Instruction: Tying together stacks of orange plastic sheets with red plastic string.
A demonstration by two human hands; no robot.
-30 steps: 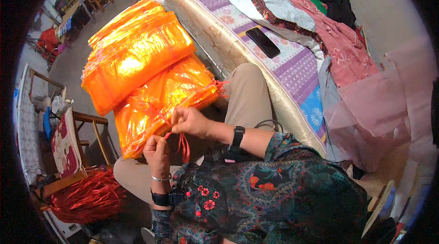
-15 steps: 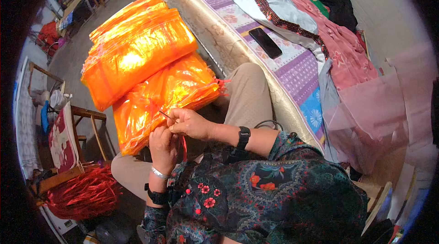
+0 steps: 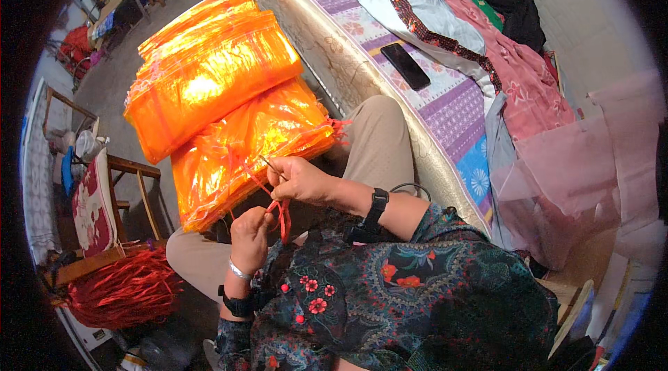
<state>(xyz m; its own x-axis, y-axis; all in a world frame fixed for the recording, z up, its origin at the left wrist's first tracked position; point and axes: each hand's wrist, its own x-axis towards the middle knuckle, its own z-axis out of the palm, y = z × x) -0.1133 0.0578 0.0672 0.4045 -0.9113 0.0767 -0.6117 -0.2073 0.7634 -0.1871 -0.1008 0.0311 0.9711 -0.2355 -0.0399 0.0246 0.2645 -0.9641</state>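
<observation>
Stacked shiny orange plastic bags (image 3: 250, 138) lie in front of me, the lower ones reaching to my lap. My right hand (image 3: 303, 182) is closed round a thin metal tool (image 3: 273, 168), perhaps a needle or hook; its tip points up and left over the bags' near edge. A red cord (image 3: 284, 219) loops below that hand and runs up to the bags. Lower and to the left, my left hand (image 3: 250, 233) pinches the cord, its fingertips close to the loop. The hands are a little apart.
On my right, a bed (image 3: 362, 68) holds a black phone (image 3: 405, 66) and piled clothes (image 3: 511, 68). A bundle of red strips (image 3: 129, 287) hangs at lower left beside a wooden chair (image 3: 136, 169). My knee (image 3: 379, 141) rises between bags and bed.
My hands have drawn apart: the left moved down, the right slightly right and up. The red cord loop between them now shows, and the tool's tip has shifted right.
</observation>
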